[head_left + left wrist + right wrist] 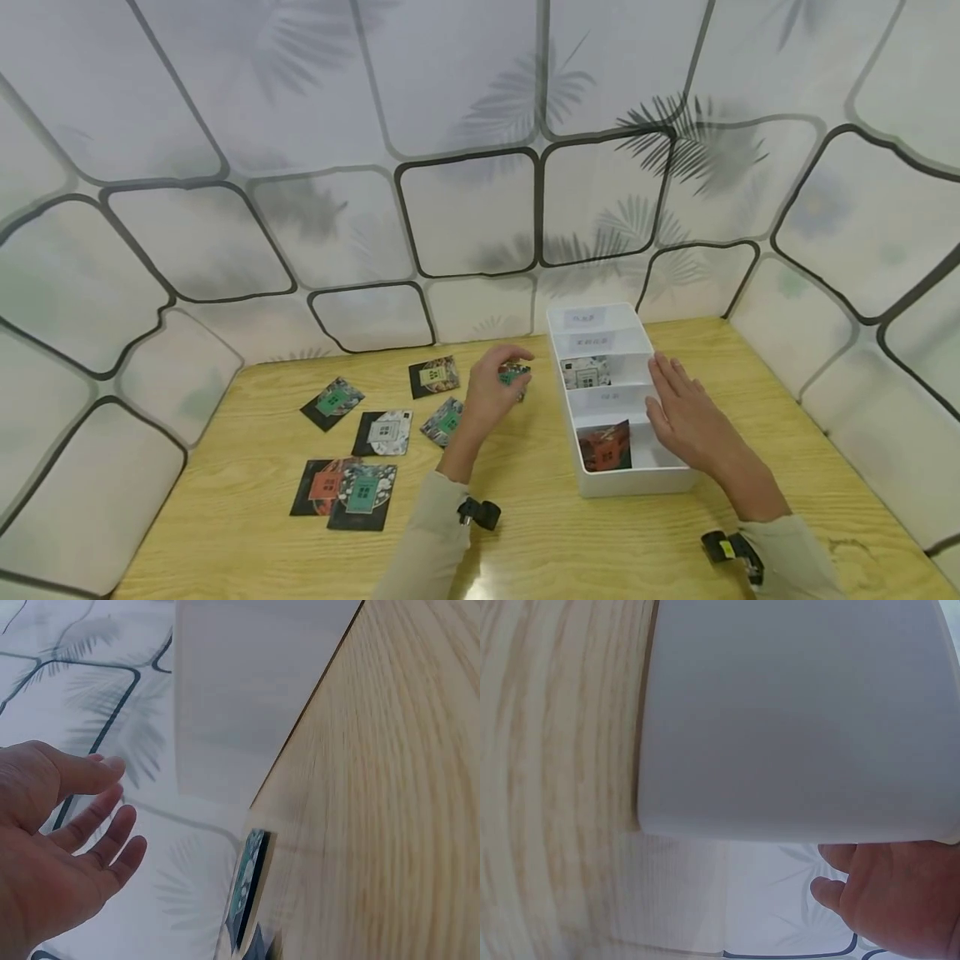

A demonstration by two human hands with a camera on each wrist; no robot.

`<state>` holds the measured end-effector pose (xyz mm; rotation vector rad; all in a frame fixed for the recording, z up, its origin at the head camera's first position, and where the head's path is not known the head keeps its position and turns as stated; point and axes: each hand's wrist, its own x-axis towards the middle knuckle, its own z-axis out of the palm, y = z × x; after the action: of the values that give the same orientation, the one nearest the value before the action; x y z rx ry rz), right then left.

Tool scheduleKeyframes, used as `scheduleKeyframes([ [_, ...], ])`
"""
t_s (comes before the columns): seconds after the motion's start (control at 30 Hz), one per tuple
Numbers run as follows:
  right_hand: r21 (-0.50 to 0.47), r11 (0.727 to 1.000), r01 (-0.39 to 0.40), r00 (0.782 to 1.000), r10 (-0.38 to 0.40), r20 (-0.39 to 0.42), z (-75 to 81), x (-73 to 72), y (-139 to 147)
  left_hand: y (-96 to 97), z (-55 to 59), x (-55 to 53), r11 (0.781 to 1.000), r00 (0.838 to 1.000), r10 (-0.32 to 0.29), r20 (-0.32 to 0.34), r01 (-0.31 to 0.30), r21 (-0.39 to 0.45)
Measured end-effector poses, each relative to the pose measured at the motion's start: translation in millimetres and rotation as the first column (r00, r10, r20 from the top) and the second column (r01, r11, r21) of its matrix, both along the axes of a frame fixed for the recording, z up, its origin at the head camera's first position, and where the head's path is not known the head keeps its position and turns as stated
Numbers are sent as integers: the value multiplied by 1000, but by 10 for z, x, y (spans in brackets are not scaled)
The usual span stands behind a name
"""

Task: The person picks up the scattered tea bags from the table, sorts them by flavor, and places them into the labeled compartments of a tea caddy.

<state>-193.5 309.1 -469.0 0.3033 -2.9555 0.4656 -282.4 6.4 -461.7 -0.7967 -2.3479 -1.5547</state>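
My left hand (489, 392) hovers over the table with fingers loosely bent and nothing in them. Below it in the head view lies a green-labelled sachet (513, 377), partly hidden by the fingers. In the left wrist view, that hand (71, 832) is apart from a sachet (249, 881) lying flat on the wood. A long white divided box (637, 482) stands to the right. Along its right side rests my right hand (686, 417), fingers straight at the rim. Inside the box are a white-labelled sachet (587, 373) and a red-labelled sachet (604, 450), in separate compartments.
Left of my left hand are a yellow-labelled sachet (434, 377), a white-labelled sachet (383, 432) and more green-labelled sachets (333, 402). A red-labelled sachet (318, 487) lies partly under a green one (363, 497). Patterned fabric walls (472, 217) enclose the wooden table (540, 533).
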Motion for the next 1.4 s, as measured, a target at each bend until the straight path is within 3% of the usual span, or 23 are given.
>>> scheduleKeyframes([
  [0.3, -1, 1000, 9, 1000, -9, 6, 2, 2, 43, -175, -59, -33, 996, 997, 68, -21, -69, -54],
  [0.6, 0, 1000, 5, 1000, -5, 4, -25, 15, 56, -261, -221, -121, 990, 994, 103, 38, -99, -96],
  [0.9, -4, 1000, 4, 1000, -4, 3, -19, 10, 35, -276, -270, -229, 974, 989, 133, 66, -119, -191],
  [0.97, -4, 1000, 4, 1000, -4, 2, -15, 7, 26, -299, -272, -281, 967, 991, 120, 54, -105, -230],
  [1.07, 0, 1000, 4, 1000, -4, 0, -6, 3, 16, -325, -218, -331, 958, 992, 90, 92, -61, -279],
  [1.23, 6, 1000, 6, 1000, -6, -4, 3, -1, 17, -348, -134, -400, 951, 972, 52, 230, 21, -308],
  [1.4, -4, 1000, 4, 1000, -4, 0, -17, -5, 12, -358, -146, -487, 928, 962, 11, 273, 92, -362],
])
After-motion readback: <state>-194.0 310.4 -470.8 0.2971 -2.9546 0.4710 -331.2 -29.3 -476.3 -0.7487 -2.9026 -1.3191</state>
